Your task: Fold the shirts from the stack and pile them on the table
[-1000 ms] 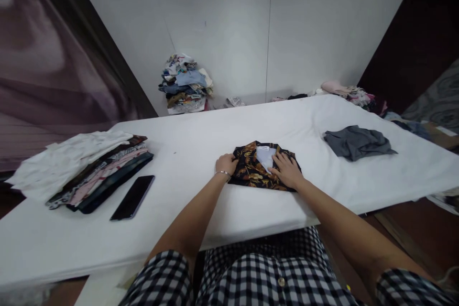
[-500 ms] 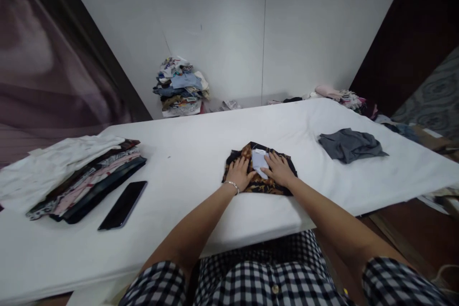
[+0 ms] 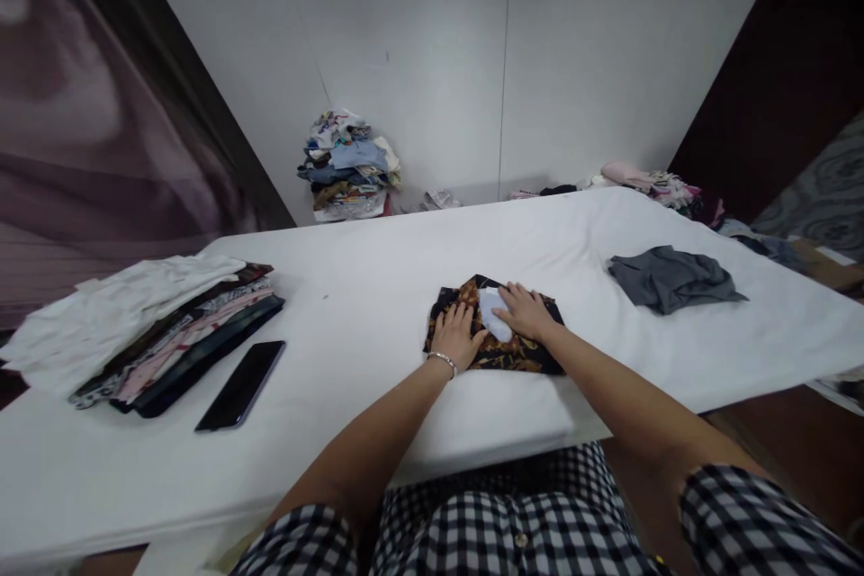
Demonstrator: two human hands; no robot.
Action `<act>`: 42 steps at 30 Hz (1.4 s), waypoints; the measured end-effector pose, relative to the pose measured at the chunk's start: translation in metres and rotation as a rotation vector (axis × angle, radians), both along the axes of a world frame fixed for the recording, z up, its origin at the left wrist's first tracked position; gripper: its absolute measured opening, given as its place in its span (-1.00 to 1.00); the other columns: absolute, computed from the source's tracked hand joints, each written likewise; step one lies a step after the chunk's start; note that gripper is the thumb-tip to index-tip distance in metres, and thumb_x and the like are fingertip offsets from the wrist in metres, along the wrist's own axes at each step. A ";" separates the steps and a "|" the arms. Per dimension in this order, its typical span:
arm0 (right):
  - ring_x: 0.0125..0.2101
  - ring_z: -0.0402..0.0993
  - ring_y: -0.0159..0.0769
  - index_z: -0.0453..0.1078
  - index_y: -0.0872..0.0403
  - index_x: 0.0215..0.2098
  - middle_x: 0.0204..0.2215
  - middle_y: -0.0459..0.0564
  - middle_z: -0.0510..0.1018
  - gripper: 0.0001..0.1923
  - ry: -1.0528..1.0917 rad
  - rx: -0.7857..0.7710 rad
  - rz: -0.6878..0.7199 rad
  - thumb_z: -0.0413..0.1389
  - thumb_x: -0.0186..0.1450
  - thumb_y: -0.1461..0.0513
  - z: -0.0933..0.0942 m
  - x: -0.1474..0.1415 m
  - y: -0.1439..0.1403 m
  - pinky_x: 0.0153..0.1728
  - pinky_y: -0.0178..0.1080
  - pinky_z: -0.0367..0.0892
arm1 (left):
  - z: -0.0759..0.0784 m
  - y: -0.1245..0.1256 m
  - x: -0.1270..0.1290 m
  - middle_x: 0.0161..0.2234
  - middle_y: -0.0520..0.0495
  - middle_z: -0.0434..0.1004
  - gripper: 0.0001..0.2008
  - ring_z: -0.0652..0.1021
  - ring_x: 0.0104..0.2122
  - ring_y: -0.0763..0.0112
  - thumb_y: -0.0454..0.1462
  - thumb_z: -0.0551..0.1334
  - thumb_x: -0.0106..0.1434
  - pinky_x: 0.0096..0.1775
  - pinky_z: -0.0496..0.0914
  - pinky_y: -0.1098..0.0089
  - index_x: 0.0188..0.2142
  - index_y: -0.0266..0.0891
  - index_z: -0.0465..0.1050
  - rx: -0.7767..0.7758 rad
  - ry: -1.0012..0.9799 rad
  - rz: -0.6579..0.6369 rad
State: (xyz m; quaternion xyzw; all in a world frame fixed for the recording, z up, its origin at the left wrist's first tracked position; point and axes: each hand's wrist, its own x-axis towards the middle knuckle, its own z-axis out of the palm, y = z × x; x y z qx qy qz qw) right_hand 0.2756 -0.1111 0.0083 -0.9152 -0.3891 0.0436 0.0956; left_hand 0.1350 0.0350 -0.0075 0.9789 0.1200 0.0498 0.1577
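A folded black garment with a brown and orange pattern lies in front of me on the white-covered table. Flat on its left part rests my left hand, fingers spread, a bracelet at the wrist. My right hand presses on the right part with outstretched fingers. Between the two hands shows a pale bluish-white patch on the cloth; whether it is a label or lining I cannot tell. The right hand's fingers partly cover that patch.
At left lies a stack of folded clothes, white on top, beside a black smartphone. A crumpled dark grey cloth lies to the right. Behind the table stands a tall clothes pile, with more clothes at the back right.
My right hand has slid slightly up over the pale patch, covering more of its upper end. The left hand stays flat on the garment. The whole view has shifted a little.
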 end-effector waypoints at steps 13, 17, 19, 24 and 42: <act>0.17 0.25 -0.14 0.15 0.24 0.26 0.17 0.19 0.33 -0.35 0.292 0.116 -0.145 -0.10 0.36 -0.01 0.035 0.057 -0.021 0.15 -0.21 0.14 | 0.040 -0.022 -0.050 -0.05 -0.17 0.49 -0.66 0.50 -0.07 0.26 -0.06 0.09 0.29 0.02 0.36 0.20 -0.10 -0.21 0.43 -0.828 -0.416 0.237; 0.08 0.36 0.01 0.37 0.22 0.11 0.06 0.23 0.45 -0.38 0.362 0.031 -0.137 0.15 0.21 0.00 0.037 0.061 -0.012 0.08 -0.13 0.23 | 0.035 -0.049 -0.080 -0.04 -0.29 0.47 -0.57 0.58 -0.25 0.25 0.02 0.15 0.24 -0.14 0.46 0.21 -0.09 -0.27 0.39 -1.533 -0.120 0.498; -0.03 0.45 0.01 0.49 0.19 -0.06 -0.07 0.20 0.55 -0.50 0.434 -0.012 -0.127 0.23 0.13 0.04 0.039 0.059 -0.008 0.00 -0.13 0.31 | 0.035 -0.055 -0.088 0.07 -0.36 0.38 -0.51 0.58 -0.18 0.21 0.03 0.14 0.25 -0.11 0.45 0.20 -0.01 -0.29 0.33 -1.776 -0.011 0.566; -0.29 0.57 -0.18 0.52 0.13 -0.30 -0.30 0.06 0.63 -0.74 0.722 0.012 -0.110 0.20 0.16 0.10 0.047 0.045 -0.019 -0.26 -0.26 0.44 | 0.040 -0.054 -0.085 0.17 -0.40 0.26 -0.40 0.48 0.04 0.13 0.04 0.04 0.30 -0.02 0.43 0.20 0.16 -0.33 0.16 -1.964 -0.021 0.634; -0.49 0.54 -0.35 0.47 0.19 -0.33 -0.46 -0.02 0.60 -0.74 1.503 0.382 -0.269 0.15 0.27 0.11 0.039 0.005 -0.048 -0.44 -0.34 0.47 | 0.052 -0.020 -0.046 -0.47 0.02 0.50 -0.90 0.52 -0.51 0.47 -0.30 0.14 0.27 -0.47 0.43 0.47 -0.31 -0.21 0.43 -1.799 -0.405 0.703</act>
